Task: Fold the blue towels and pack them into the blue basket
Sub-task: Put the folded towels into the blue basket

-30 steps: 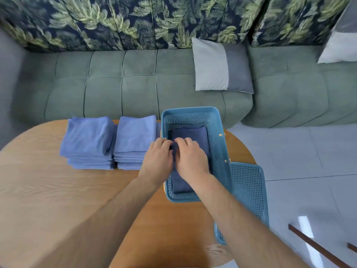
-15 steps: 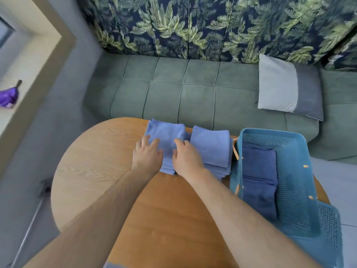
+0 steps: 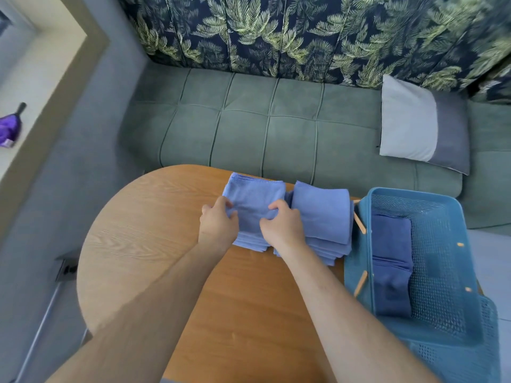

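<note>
Pinching the top towel [image 3: 253, 201] of the left stack [image 3: 250, 244] with left hand [image 3: 218, 225] and right hand [image 3: 282, 229], fingers curled into cloth, covering its near edge, on a round wooden table [image 3: 138, 258]. Just right, second stack [image 3: 322, 214]: two light-blue stacks. Beside it, blue basket [image 3: 442, 272] holding dark-blue folded towels [image 3: 390, 239], seemingly two. Beyond, green sofa [image 3: 249, 128], one grey pillow [image 3: 409, 120].

Glowing brightest on the window ledge [image 3: 41, 73] far left of the fingers [image 3: 222, 203]. Spreading soft, even daylight, laying a pale sheen on the counter [image 3: 124, 236] left of them. Shading the left forearm [image 3: 124, 333] below them. Bowing straight lines near the edges, softening detail there.
</note>
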A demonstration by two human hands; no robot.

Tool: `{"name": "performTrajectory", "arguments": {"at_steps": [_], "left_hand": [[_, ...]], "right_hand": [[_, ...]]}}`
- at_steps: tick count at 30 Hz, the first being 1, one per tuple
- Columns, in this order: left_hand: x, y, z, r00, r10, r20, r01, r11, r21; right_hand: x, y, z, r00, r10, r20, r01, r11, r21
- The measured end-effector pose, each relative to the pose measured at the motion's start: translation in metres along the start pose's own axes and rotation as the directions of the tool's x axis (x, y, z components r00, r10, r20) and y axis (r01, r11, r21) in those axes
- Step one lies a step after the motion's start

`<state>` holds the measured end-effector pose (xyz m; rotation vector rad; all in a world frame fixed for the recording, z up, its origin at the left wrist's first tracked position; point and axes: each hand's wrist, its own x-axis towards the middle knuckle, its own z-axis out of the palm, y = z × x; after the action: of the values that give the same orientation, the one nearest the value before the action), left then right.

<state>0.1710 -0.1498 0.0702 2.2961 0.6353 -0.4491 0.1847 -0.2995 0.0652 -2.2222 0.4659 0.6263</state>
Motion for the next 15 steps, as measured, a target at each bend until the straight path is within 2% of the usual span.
{"name": "performTrajectory", "arguments": {"at_steps": [3,5,9,12,15], "left_hand": [[-0.007,0.007,-0.007,0.992,-0.096,0.076,0.111,0.967,-0.228],[-0.019,0.013,-0.011,0.99,-0.102,0.1,0.131,0.931,-0.34],[-0.052,0.03,-0.006,0.996,0.039,0.077,-0.011,0.942,-0.334],[-0.075,0.048,0.014,0.984,0.169,0.051,-0.149,0.949,-0.279],[-0.098,0.074,0.053,0.941,0.331,0.068,-0.304,0.917,-0.258]], "right_hand": [[-0.004,0.002,-0.009,0.997,-0.047,0.063,0.041,0.994,0.098],[-0.012,0.007,-0.018,0.991,-0.108,0.076,0.097,0.986,0.137],[-0.035,0.03,-0.046,0.97,-0.235,0.052,0.22,0.954,0.206],[-0.047,0.058,-0.077,0.952,-0.299,-0.059,0.305,0.938,0.165],[-0.056,0.1,-0.116,0.937,-0.302,-0.174,0.321,0.943,0.092]]}}
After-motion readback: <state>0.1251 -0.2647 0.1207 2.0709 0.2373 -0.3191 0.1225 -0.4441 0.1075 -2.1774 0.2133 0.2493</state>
